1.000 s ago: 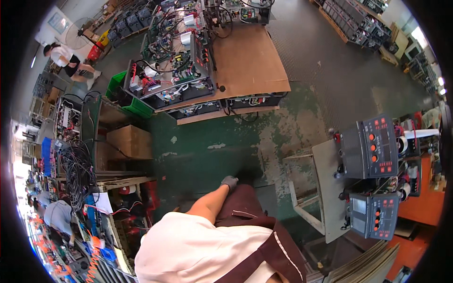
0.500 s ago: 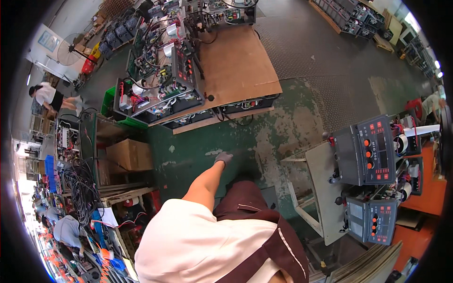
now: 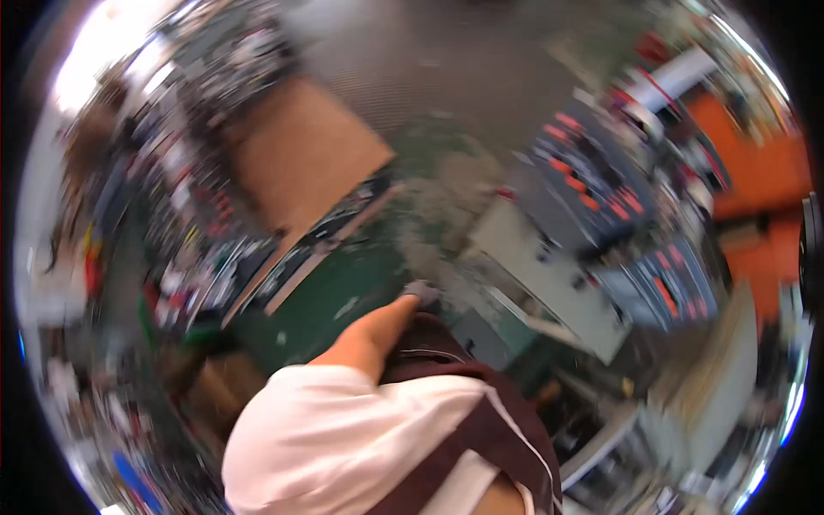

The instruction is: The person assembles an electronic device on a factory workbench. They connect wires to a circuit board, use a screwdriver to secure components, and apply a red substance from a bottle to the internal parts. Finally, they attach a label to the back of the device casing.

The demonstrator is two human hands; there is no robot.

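My left hand (image 3: 421, 293), in a greyish glove, hangs in front of my dark apron (image 3: 429, 343) over the green floor. It touches nothing that I can make out, and motion smears its fingers. My right hand is out of view. To the right of my left hand stands a pale board-topped stand (image 3: 549, 283). Beside it are two grey machine units with orange knobs and red markings on their panels, the upper unit (image 3: 584, 184) and the lower unit (image 3: 661, 283).
At the left, a brown board (image 3: 305, 159) lies beside blurred open machines (image 3: 193, 184) with exposed wiring. A cardboard box (image 3: 227, 390) sits at the lower left. Orange panels (image 3: 755, 163) stand at the far right, with stacked boards (image 3: 708, 378) below them. Worn green floor (image 3: 318, 309) stretches between.
My view has swung round to the right and blurred. The machine units and stand now appear closer to the middle, the brown board farther left. My left hand stays low before the apron.
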